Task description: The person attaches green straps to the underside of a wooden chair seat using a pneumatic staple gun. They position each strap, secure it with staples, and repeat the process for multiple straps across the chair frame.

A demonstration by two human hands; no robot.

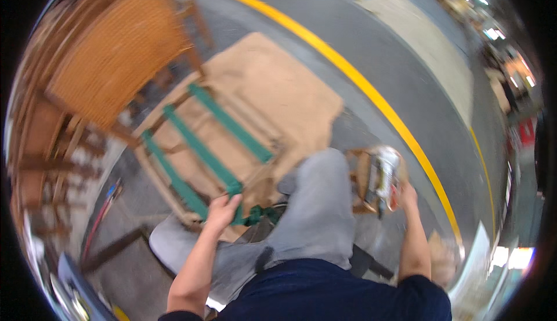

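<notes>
A wooden seat frame [169, 196] lies on brown cardboard in front of my legs, with green webbing straps [203, 151] running across it in parallel. My left hand [219, 212] is closed on the end of the middle strap at the frame's near edge. Loose green webbing [261, 213] bunches just right of that hand. Out to my right, my right hand [408, 195] is at a silver hand tool [385, 173] with a red part, which looks like a staple gun. Its fingers seem wrapped round the tool, though motion blurs them. The tool is above or on a small wooden stool [361, 176].
Wooden chairs with a woven tan panel [125, 48] crowd the left side, close to the frame. The cardboard sheet [278, 77] spreads beyond the frame. A yellow floor line [348, 68] curves past on the right. A red hose [98, 222] lies at the left.
</notes>
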